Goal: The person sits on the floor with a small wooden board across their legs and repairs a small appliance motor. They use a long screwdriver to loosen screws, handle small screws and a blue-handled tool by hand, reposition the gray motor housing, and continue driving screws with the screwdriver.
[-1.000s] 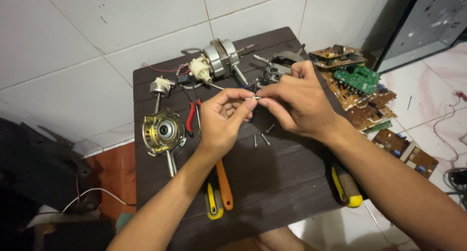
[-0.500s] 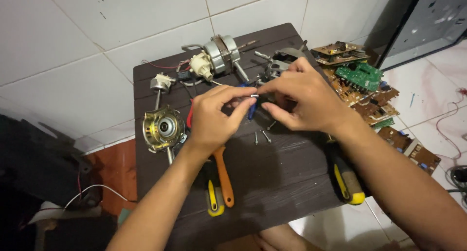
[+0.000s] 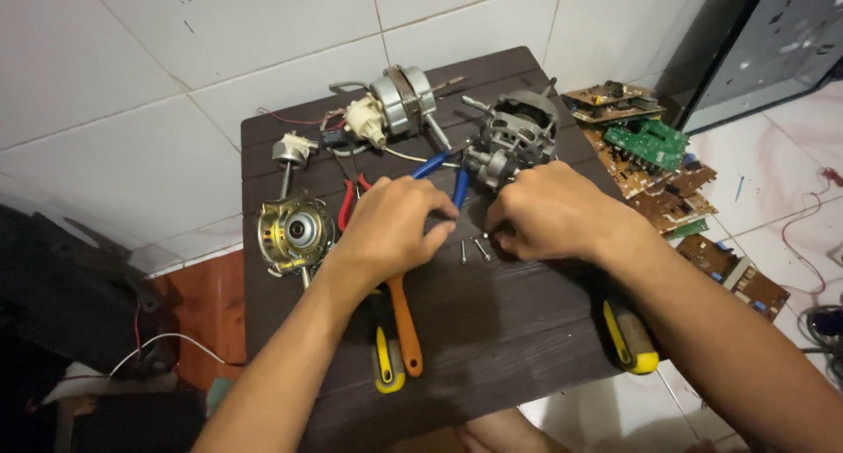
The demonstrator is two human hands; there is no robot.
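My left hand (image 3: 391,229) rests on the dark wooden table (image 3: 492,348), fingers curled, with nothing visible in them. My right hand (image 3: 549,212) lies knuckles-up just to its right, its fingertips tucked under and hidden. Two small screws (image 3: 472,249) lie on the table between the hands, close to the right fingertips. Blue-handled pliers (image 3: 450,176) lie just beyond the hands, next to a grey motor housing (image 3: 520,130). Red-handled pliers (image 3: 351,198) poke out past my left hand.
A motor with a white part (image 3: 395,102), a copper-wound stator (image 3: 294,233) and a small shaft part (image 3: 292,150) sit at the table's far left. An orange-handled screwdriver (image 3: 406,326) and yellow-black tools (image 3: 388,370) (image 3: 630,341) lie near the front. Circuit boards (image 3: 650,150) are stacked on the floor to the right.
Both hands, which were raised and pinching something small between them, have come down onto the table and moved slightly apart beside the screws.
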